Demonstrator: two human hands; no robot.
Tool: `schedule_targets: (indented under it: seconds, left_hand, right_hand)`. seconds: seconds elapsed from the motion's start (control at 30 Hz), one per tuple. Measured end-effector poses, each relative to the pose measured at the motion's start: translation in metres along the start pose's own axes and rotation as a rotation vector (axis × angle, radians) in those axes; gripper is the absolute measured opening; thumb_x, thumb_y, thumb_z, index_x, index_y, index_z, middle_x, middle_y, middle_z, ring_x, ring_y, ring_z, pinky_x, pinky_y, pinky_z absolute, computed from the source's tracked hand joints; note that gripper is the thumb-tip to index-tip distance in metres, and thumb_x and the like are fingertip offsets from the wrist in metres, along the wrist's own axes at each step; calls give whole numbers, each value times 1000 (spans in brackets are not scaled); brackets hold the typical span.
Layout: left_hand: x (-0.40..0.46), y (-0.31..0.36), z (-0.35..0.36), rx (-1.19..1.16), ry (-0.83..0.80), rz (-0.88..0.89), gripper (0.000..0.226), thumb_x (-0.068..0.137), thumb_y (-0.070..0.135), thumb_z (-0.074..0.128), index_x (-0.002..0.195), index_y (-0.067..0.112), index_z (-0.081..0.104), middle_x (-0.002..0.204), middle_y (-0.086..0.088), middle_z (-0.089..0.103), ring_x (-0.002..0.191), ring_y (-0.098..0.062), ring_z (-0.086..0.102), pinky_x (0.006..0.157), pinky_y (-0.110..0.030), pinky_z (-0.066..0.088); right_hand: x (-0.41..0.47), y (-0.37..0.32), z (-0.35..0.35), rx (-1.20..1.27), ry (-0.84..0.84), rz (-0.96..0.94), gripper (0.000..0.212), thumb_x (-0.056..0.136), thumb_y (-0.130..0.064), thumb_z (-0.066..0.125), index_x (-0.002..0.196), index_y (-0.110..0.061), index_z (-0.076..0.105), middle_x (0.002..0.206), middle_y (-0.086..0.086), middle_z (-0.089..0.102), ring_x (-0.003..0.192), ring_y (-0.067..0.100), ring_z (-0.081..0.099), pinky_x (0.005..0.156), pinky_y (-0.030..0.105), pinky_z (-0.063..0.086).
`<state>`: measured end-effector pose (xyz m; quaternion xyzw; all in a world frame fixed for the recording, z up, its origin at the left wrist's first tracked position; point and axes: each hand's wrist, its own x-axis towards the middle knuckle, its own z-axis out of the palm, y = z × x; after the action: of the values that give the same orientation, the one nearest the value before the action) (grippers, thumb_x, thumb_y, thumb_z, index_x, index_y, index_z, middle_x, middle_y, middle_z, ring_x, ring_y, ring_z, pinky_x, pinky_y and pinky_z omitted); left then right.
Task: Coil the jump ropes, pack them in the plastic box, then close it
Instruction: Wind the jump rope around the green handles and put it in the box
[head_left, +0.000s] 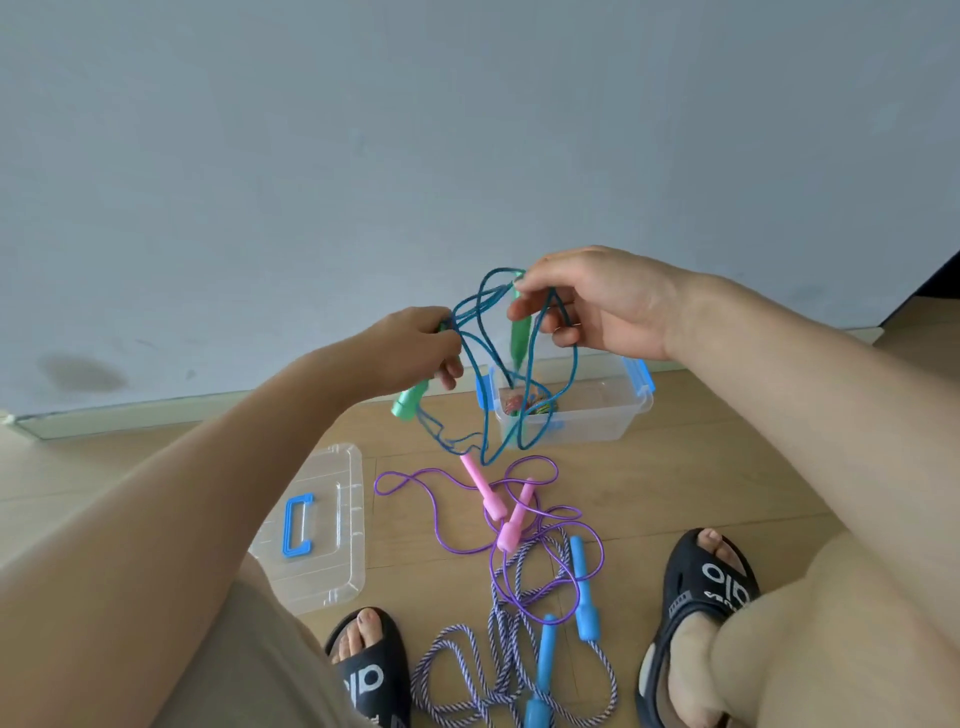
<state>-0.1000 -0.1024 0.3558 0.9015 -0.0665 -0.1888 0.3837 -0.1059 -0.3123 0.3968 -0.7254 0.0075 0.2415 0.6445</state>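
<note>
Teal jump rope (524, 384) loops hanging, green handles (520, 332) pointing down, both hands gripping

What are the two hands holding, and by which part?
Both hold the teal jump rope. The left hand grips one green handle near its top; the right hand pinches the other green handle at its upper end.
</note>
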Motion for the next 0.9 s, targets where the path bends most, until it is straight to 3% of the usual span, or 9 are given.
schedule_targets:
  seconds: [0.13, 0.23, 0.33, 0.43, 0.53, 0.63, 0.73, 0.83, 0.9]
  left_hand:
    - [4, 0, 1, 168, 14, 14, 25, 99, 22, 44, 110, 17, 66, 104, -1, 70, 99, -21, 66, 92, -35, 50]
    - [5, 0, -2, 296, 51, 3, 24, 102, 23, 40, 115, 26, 60, 99, 1, 65, 80, -15, 59, 73, -30, 48]
    - [5, 5, -3, 49, 30, -22, 25, 97, 11, 40, 109, 10, 62, 101, -7, 73, 74, -18, 66, 79, -37, 56]
    - [2, 11, -2, -75, 31, -33, 29, 91, 5, 44, 112, 13, 62, 90, -7, 69, 63, -20, 54, 63, -32, 51]
    - [-2, 8, 1, -142, -56, 18, 35, 83, 19, 63, 116, 32, 59, 91, -2, 61, 65, -20, 49, 64, -33, 48]
    - [-3, 8, 5, -68, -131, 94, 38, 82, 44, 73, 116, 46, 57, 99, 2, 64, 66, -16, 50, 70, -31, 49]
    - [0, 14, 13, -11, -49, 143, 15, 92, 46, 61, 101, 36, 67, 88, 13, 67, 67, -13, 52, 68, -27, 48]
    - [3, 17, 11, 63, 73, 133, 28, 97, 41, 53, 81, 23, 68, 58, 18, 59, 62, -13, 51, 68, -30, 46]
    - [1, 17, 6, 32, 107, 107, 37, 97, 42, 51, 76, 17, 68, 60, 8, 54, 61, -15, 48, 66, -30, 45]
  right_hand:
    - [0, -1, 0, 38, -11, -20, 23, 95, -23, 59, 72, -17, 56, 81, 4, 69, 56, 11, 44, 50, 23, 30]
    - [0, -1, 1, 42, -8, -53, 28, 95, -23, 58, 68, -18, 56, 79, 3, 67, 57, 11, 43, 50, 22, 31]
    - [-1, -2, 1, 49, -4, -80, 29, 94, -21, 56, 66, -17, 53, 76, 2, 67, 61, 13, 47, 58, 25, 35]
    - [-3, -6, 3, 84, 2, -97, 28, 93, -19, 53, 65, -17, 49, 75, 3, 68, 64, 14, 54, 62, 27, 37]
    - [-6, -10, 5, 163, -15, -99, 28, 93, -17, 50, 65, -16, 46, 80, 7, 70, 56, 15, 48, 57, 27, 32]
    - [-8, -13, 8, 189, -33, -107, 26, 93, -17, 50, 68, -15, 48, 89, 9, 72, 44, 12, 31, 51, 26, 21]
    - [-10, -15, 10, 204, -59, -111, 25, 94, -17, 49, 69, -14, 50, 94, 9, 74, 42, 12, 15, 54, 29, 11]
    - [-11, -18, 7, 221, -73, -112, 23, 93, -18, 49, 71, -14, 51, 100, 9, 74, 44, 13, 9, 51, 28, 10]
    - [-11, -19, 4, 228, -55, -110, 23, 93, -19, 50, 72, -14, 52, 102, 10, 74, 42, 11, 11, 48, 26, 12]
